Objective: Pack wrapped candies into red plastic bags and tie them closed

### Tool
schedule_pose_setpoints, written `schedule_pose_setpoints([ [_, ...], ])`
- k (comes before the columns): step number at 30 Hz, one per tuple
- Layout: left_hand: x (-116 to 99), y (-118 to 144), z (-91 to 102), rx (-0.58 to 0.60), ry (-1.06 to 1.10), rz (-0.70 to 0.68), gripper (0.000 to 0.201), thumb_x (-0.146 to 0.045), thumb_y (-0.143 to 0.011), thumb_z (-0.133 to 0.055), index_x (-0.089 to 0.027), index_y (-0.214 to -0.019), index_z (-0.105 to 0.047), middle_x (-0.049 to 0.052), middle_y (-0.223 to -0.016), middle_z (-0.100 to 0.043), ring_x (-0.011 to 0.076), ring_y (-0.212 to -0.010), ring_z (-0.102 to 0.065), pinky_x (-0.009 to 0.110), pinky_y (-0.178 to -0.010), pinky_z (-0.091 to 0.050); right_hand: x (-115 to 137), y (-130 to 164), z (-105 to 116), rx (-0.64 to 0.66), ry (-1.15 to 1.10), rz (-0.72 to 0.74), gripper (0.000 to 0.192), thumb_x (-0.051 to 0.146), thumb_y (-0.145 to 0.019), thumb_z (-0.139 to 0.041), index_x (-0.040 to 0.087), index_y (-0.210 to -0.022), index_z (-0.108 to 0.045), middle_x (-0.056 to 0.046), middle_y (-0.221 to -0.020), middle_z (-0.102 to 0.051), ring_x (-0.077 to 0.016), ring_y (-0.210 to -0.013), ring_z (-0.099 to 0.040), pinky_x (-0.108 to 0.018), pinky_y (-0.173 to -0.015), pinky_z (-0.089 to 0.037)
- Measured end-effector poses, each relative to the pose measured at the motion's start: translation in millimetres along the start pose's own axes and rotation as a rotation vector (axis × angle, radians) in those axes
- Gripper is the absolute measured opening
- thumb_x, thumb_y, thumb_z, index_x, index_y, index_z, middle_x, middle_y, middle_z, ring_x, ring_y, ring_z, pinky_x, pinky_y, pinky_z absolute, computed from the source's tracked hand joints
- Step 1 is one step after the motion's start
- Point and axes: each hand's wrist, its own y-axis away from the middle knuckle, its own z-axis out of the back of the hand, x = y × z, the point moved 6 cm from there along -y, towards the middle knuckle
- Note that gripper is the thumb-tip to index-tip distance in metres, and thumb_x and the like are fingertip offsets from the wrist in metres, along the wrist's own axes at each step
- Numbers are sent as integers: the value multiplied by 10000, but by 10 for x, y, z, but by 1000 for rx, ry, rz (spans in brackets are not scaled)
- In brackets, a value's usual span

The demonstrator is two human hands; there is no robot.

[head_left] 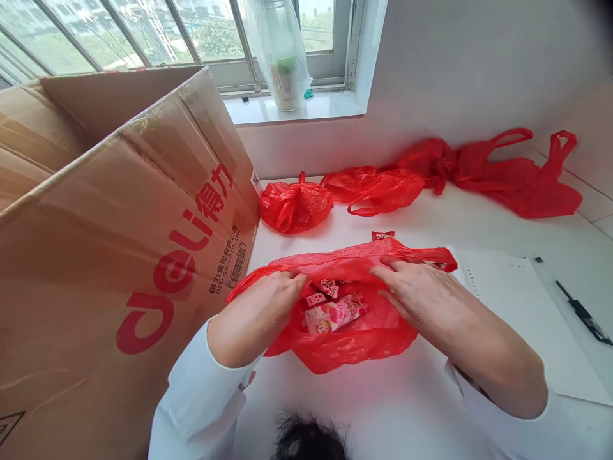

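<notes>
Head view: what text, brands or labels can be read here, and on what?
"deli": red logo on the cardboard box.
"DELI GROUP CO.,LTD.": small black print on the same box, beside a barcode.
Red Chinese characters on the box: not reliably readable.
Snack packets in the red bag: print too blurred.

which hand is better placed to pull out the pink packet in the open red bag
Left, probably. The left hand grips the bag's rim right beside the pink packet; the right hand holds the far rim, farther off.
</notes>
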Motion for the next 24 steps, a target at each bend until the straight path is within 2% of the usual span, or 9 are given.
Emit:
schedule_pose_setpoints([
  [3,-15,-33,-43,69,-18,49,430,37,-807,-347,-123,-1118,-596,103,-981,-661,213,-914,-649,320,-837,-487,116,90,97,-8,-29,-30,355,0,-738,-422,266,-893,-601,17,-704,-577,-139,-533,-531,-276,-460,-316],
  [6,-78,-75,-42,106,-13,84,539,48,-808,-357,-94,-1318,-460,157,-1185,-609,242,-1088,-610,354,-893,-490,208,179,194,-67,45,-45,352,2,-696,-445,259,-876,-605,4,-663,-572,-154,-500,-519,-291,-443,-312],
  [8,-96,-97,-30,121,-8,121,603,49,-801,-390,-79,-1391,-374,187,-1329,-528,265,-1218,-537,382,-963,-461,219,214,252,-133,124,-48,371,3,-705,-435,251,-917,-612,-17,-693,-598,-169,-514,-538,-300,-455,-335],
  [10,-99,-113,-22,127,-19,160,645,58,-783,-418,-80,-1409,-348,196,-1399,-468,273,-1273,-494,388,-990,-444,169,215,312,-223,205,-72,416,5,-732,-416,245,-1015,-606,-39,-767,-631,-183,-539,-564,-300,-452,-347],
  [12,-110,-125,-30,136,-37,176,594,62,-762,-440,-81,-1339,-440,194,-1349,-512,280,-1223,-536,380,-945,-469,95,193,369,-320,264,-104,436,27,-770,-412,231,-1118,-575,-76,-889,-655,-199,-588,-596,-293,-439,-357],
  [15,-141,-127,-74,174,-58,193,344,67,-752,-425,-67,-993,-631,179,-1033,-654,290,-976,-650,384,-807,-502,67,162,403,-388,285,-101,445,67,-815,-408,205,-1219,-535,-128,-1020,-656,-216,-643,-622,-291,-440,-389],
  [17,-171,-116,-98,189,-56,200,277,63,-767,-408,-79,-820,-639,153,-860,-663,276,-833,-661,372,-728,-498,142,166,375,-341,259,-49,469,38,-815,-383,205,-1222,-544,-121,-1018,-667,-210,-655,-630,-297,-466,-414],
  [20,-227,-98,-122,179,-40,183,253,42,-781,-418,-100,-715,-617,119,-745,-640,246,-710,-640,328,-624,-471,325,215,306,-217,171,60,500,-27,-780,-352,227,-1137,-593,-72,-989,-686,-185,-671,-642,-288,-506,-430],
  [24,-317,-101,-165,84,34,102,262,47,-752,-457,-129,-596,-572,84,-643,-614,223,-622,-606,301,-558,-437,403,215,181,-99,68,80,387,-9,-797,-368,240,-951,-621,-36,-874,-681,-165,-638,-623,-263,-511,-419],
])
